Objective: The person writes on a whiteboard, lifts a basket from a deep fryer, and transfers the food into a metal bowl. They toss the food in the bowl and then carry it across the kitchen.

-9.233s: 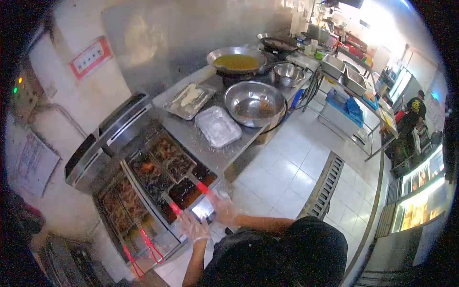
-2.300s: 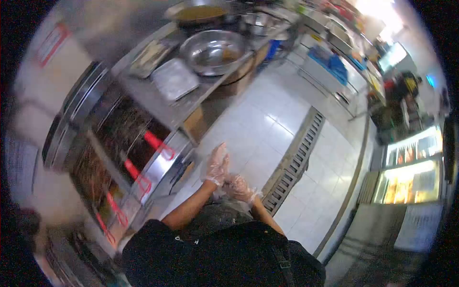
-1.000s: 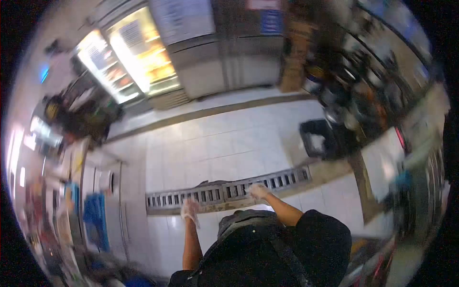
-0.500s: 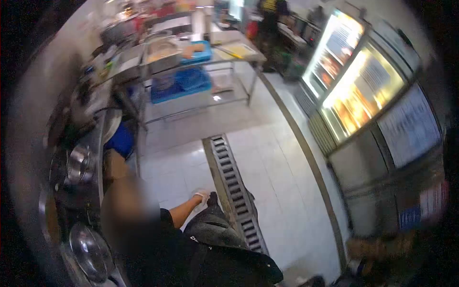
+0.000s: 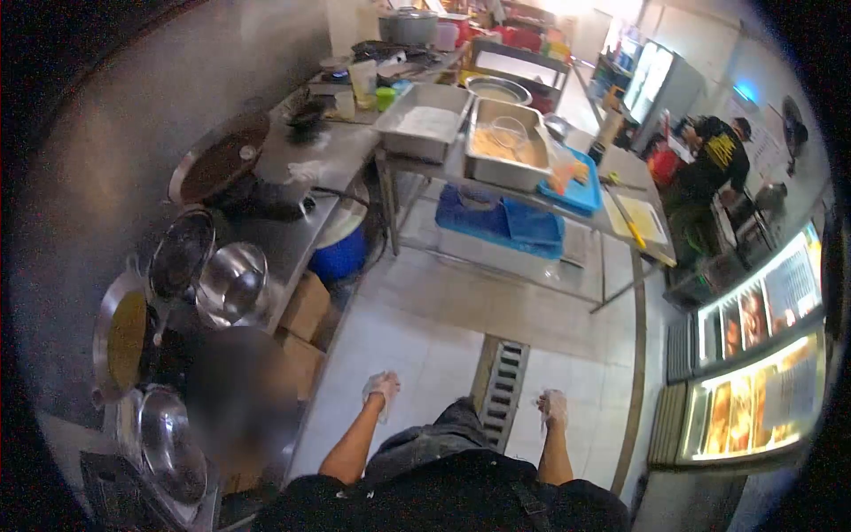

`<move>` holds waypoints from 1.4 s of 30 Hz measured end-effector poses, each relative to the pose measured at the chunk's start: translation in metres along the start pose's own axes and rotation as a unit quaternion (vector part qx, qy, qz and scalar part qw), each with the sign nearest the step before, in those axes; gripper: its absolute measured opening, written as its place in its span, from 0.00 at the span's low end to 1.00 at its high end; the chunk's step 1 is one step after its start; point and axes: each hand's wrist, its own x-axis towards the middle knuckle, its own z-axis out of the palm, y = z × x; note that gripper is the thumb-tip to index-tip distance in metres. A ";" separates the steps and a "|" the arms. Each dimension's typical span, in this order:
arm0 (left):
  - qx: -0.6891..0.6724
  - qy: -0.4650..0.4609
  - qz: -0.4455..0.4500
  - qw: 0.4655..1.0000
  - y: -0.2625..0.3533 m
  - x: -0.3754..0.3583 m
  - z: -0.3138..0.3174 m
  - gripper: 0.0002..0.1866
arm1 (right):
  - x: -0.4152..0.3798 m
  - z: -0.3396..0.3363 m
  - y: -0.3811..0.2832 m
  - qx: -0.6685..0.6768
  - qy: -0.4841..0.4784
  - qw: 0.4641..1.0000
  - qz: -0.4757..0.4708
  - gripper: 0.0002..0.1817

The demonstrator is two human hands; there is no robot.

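My left hand wears a thin clear plastic glove and hangs over the white floor tiles, its fingers loosely bent and holding nothing. On the other side of my body, my right hand, also in a clear glove, hangs near the floor drain grate with its fingers slightly curled and nothing in them. Neither hand touches anything. Ahead stands a metal table bearing a deep steel pan with orange-brown food and a wire strainer in it, a second steel pan with white powder, and a blue tray.
Along the left wall runs a steel counter with metal bowls and a pan of yellow oil. A blue bucket and cardboard boxes sit beneath. Lit display fridges line the right; a person in black works beyond them.
My view has swung to the left and levelled, so the left counter and table show more fully. My right hand has come into view; the fridges have shifted to the lower right.
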 end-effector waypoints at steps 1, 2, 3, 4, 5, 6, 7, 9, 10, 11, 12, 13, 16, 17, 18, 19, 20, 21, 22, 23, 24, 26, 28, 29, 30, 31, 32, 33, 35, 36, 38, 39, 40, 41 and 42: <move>-0.174 0.003 -0.006 0.985 0.006 0.014 -0.005 0.22 | 0.028 0.027 -0.019 -0.016 -0.044 0.999 0.016 0.14; -0.177 0.010 0.002 0.984 0.000 0.045 -0.026 0.22 | 0.056 0.058 -0.032 -0.015 -0.052 0.999 0.008 0.14; -0.263 -0.077 -0.031 0.961 -0.013 0.088 -0.056 0.19 | 0.095 0.091 -0.028 -0.050 -0.100 0.990 -0.083 0.13; -0.345 -0.165 -0.065 0.921 -0.016 0.122 -0.066 0.19 | 0.133 0.116 -0.031 -0.089 -0.146 0.970 -0.171 0.13; -0.353 -0.163 -0.066 0.919 0.012 0.101 -0.057 0.19 | 0.163 0.134 -0.039 -0.097 -0.150 0.969 -0.171 0.13; -0.359 -0.155 -0.079 0.917 0.013 0.097 -0.054 0.19 | 0.180 0.152 -0.040 -0.164 -0.114 0.938 -0.283 0.13; -0.363 -0.144 -0.091 0.916 0.021 0.092 -0.051 0.19 | 0.197 0.172 -0.045 -0.224 -0.080 0.889 -0.390 0.13; -0.366 -0.123 -0.071 0.920 0.085 0.115 -0.066 0.19 | 0.258 0.248 -0.111 -0.302 0.003 0.728 -0.615 0.13; -0.360 -0.107 -0.071 0.924 0.101 0.117 -0.085 0.19 | 0.249 0.257 -0.158 -0.289 -0.002 0.734 -0.615 0.13; -0.355 -0.092 -0.064 0.928 0.125 0.130 -0.108 0.19 | 0.236 0.282 -0.229 -0.168 -0.141 0.889 -0.402 0.15; -0.353 -0.083 -0.056 0.930 0.148 0.143 -0.123 0.19 | 0.209 0.322 -0.316 -0.039 -0.270 0.950 -0.152 0.18; -0.355 -0.077 -0.053 0.930 0.166 0.154 -0.131 0.19 | 0.216 0.346 -0.360 -0.038 -0.273 0.948 -0.156 0.18; -0.378 -0.073 -0.056 0.921 0.195 0.193 -0.122 0.19 | 0.240 0.401 -0.471 -0.173 -0.295 0.856 -0.387 0.15; -0.387 -0.070 -0.060 0.918 0.202 0.204 -0.121 0.19 | 0.243 0.421 -0.509 -0.206 -0.291 0.854 -0.378 0.14; -0.394 -0.065 -0.065 0.915 0.201 0.216 -0.122 0.19 | 0.241 0.440 -0.541 -0.235 -0.259 0.825 -0.444 0.15; -0.398 -0.058 -0.075 0.912 0.195 0.222 -0.127 0.20 | 0.238 0.449 -0.577 -0.265 -0.271 0.825 -0.419 0.16; -0.399 -0.052 -0.090 0.911 0.191 0.220 -0.135 0.20 | 0.270 0.473 -0.580 -0.096 -0.361 0.848 -0.377 0.15; -0.399 -0.047 -0.102 0.910 0.191 0.221 -0.143 0.20 | 0.294 0.489 -0.594 -0.051 -0.361 0.853 -0.375 0.14; -0.400 -0.045 -0.101 0.910 0.204 0.235 -0.153 0.20 | 0.314 0.503 -0.615 -0.202 -0.243 0.808 -0.497 0.13; -0.404 -0.044 -0.095 0.909 0.217 0.257 -0.159 0.20 | 0.338 0.515 -0.636 -0.183 -0.252 0.810 -0.497 0.13; -0.412 -0.044 -0.101 0.904 0.218 0.263 -0.152 0.20 | 0.357 0.519 -0.646 -0.172 -0.265 0.814 -0.487 0.12; -0.420 -0.040 -0.117 0.899 0.221 0.271 -0.150 0.20 | 0.379 0.537 -0.692 -0.236 -0.235 0.785 -0.522 0.11; -0.409 -0.035 -0.123 0.903 0.248 0.293 -0.172 0.20 | 0.447 0.555 -0.722 -0.303 -0.155 0.571 -0.747 0.08; -0.403 -0.030 -0.134 0.905 0.258 0.295 -0.181 0.20 | 0.470 0.567 -0.738 -0.320 -0.144 0.639 -0.684 0.08; -0.398 -0.023 -0.142 0.906 0.264 0.300 -0.191 0.20 | 0.484 0.582 -0.754 -0.333 -0.134 0.701 -0.617 0.09; -0.393 -0.015 -0.146 0.908 0.272 0.309 -0.201 0.20 | 0.498 0.591 -0.770 -0.319 -0.132 0.681 -0.646 0.07; -0.389 -0.006 -0.149 0.909 0.283 0.321 -0.213 0.20 | 0.508 0.602 -0.790 -0.304 -0.130 0.659 -0.676 0.07; -0.387 0.005 -0.155 0.909 0.291 0.329 -0.222 0.20 | 0.539 0.621 -0.797 -0.306 -0.111 0.697 -0.639 0.09; -0.390 0.026 -0.156 0.907 0.324 0.356 -0.232 0.21 | 0.580 0.666 -0.827 -0.394 -0.077 0.737 -0.544 0.11; -0.386 0.036 -0.160 0.908 0.338 0.368 -0.240 0.21 | 0.603 0.681 -0.835 -0.426 -0.056 0.725 -0.539 0.11; -0.369 0.054 -0.185 0.909 0.360 0.371 -0.258 0.21 | 0.700 0.723 -0.825 -0.377 -0.027 0.729 -0.571 0.11; -0.359 0.064 -0.198 0.910 0.371 0.369 -0.271 0.21 | 0.749 0.748 -0.820 -0.327 0.009 0.722 -0.610 0.11; -0.350 0.073 -0.210 0.910 0.380 0.368 -0.281 0.21 | 0.784 0.770 -0.818 -0.363 0.111 0.587 -0.715 0.10; -0.345 0.083 -0.222 0.908 0.386 0.368 -0.288 0.21 | 0.778 0.782 -0.843 -0.400 0.040 0.688 -0.604 0.10; -0.345 0.091 -0.231 0.905 0.391 0.370 -0.290 0.21 | 0.766 0.791 -0.873 -0.430 0.025 0.699 -0.571 0.10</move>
